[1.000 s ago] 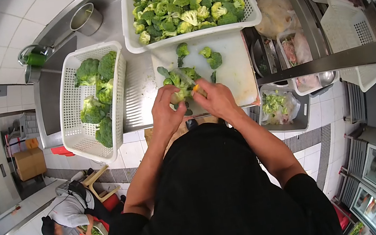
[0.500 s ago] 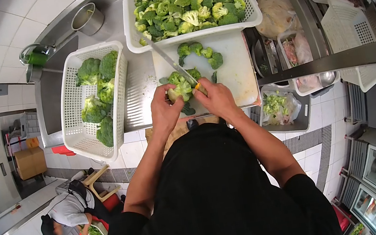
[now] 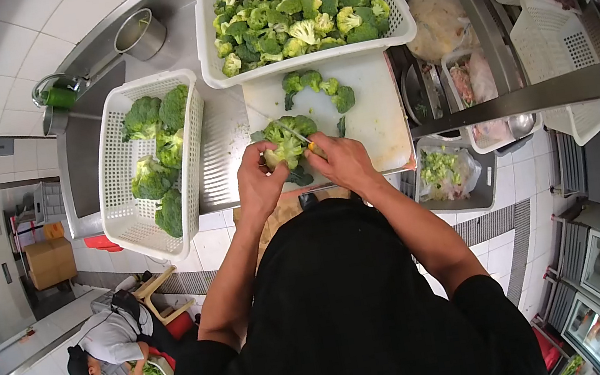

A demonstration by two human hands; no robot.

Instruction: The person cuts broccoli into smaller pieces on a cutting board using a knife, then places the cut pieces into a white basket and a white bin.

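— stainless counter (image 3: 229, 151) is carrying everything we are working with: a white cutting board (image 3: 375, 118) right in front of us, a basket of cut florets (image 3: 206, 38) behind it, and a basket of whole broccoli (image 3: 112, 177) off to our left.
— what are we holding?
— our left hand (image 3: 259, 182) is closing around a broccoli head (image 3: 284, 143) at the near left part of the board, and our right hand (image 3: 343, 162) is gripping the knife (image 3: 294, 134) by its yellow handle.
— what is changing?
— half a second ago the blade was lifted, pointing out toward the floret basket. now it is lying low across the crown, so we are judging that we are pressing into another cut.
— and the loose florets (image 3: 316, 84)?
— they are sitting in a row near the board's far edge, one more than a second ago. we are reading that as steady trimming, with the head coming apart piece by piece.
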